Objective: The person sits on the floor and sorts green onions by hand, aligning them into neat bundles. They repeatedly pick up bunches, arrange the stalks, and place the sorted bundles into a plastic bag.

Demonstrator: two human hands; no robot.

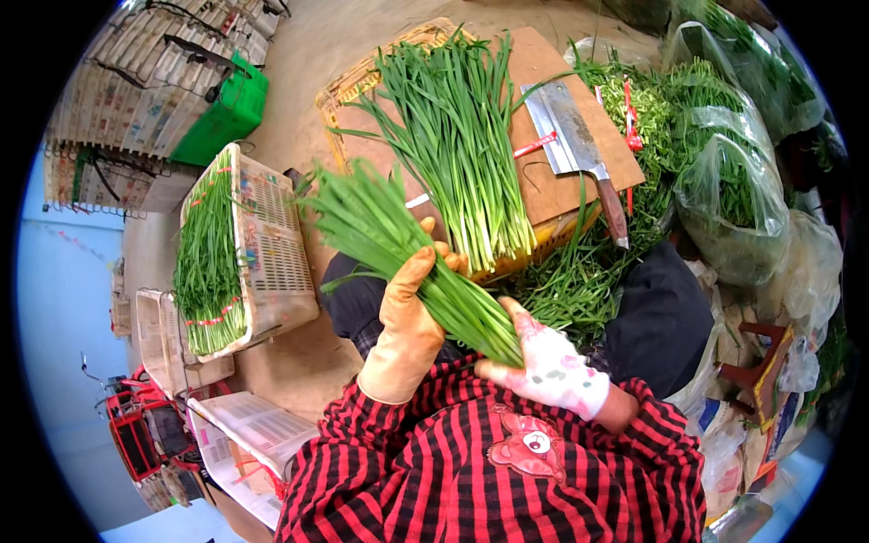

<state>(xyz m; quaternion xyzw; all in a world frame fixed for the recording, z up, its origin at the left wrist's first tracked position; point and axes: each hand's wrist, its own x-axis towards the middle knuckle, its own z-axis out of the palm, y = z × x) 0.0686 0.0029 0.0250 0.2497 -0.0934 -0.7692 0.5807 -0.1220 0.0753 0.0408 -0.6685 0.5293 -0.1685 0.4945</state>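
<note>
A loose bunch of garlic chives (468, 305) lies slantwise across my lap, its leaves blurred at the upper left. My left hand (411, 319), in a tan rubber glove, grips it around the middle. At the pale stem ends, my right hand (550, 366) holds the bunch in a stained white glove with bare fingertips. Beyond them, a larger pile of chives (461, 149) rests on a brown board (543, 193). Right of the pile lies a cleaver (567, 129) with a wooden handle, a red tie strip (535, 144) touching its blade.
A yellow crate (336, 88) supports the board. At left, a white plastic crate (275, 237) holds tied chive bundles (210, 265). Stacked crates (142, 88) stand behind. Trimmings (570, 292) heap between my knees. Bagged greens (726, 183) and a small stool (757, 373) are at right.
</note>
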